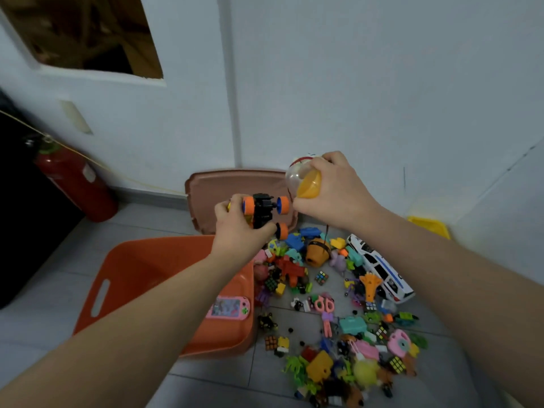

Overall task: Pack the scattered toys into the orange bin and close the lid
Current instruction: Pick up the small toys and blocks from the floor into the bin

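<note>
Bin: one orange bin [141, 260] stands open on the grey tiled floor [44, 304], just left of the toy heap. One pink handheld game [228, 307] lies inside against its right wall.
Lid: one brownish-pink lid [223, 189] is off the bin and leans upright against the white wall behind it.
Left hand: the left hand [238, 228] has its fingers curled round one black toy vehicle [262, 212], held in the air over the bin's far right corner. Three orange wheels show on it.
Right hand: the right hand [335, 189] has its fingers clasped round one capsule ball [306, 184], half clear and half yellow. It is raised in front of the lid, just beside the vehicle.
Toys: many small scattered toys [353, 325] lie on the floor right of the bin. Among them are one white toy car [379, 267], one pair of pink scissors [325, 310] and several puzzle cubes.
Writing: the markings on the white car and the label on the one red fire extinguisher [76, 181] by the left wall are too blurred to read.
</note>
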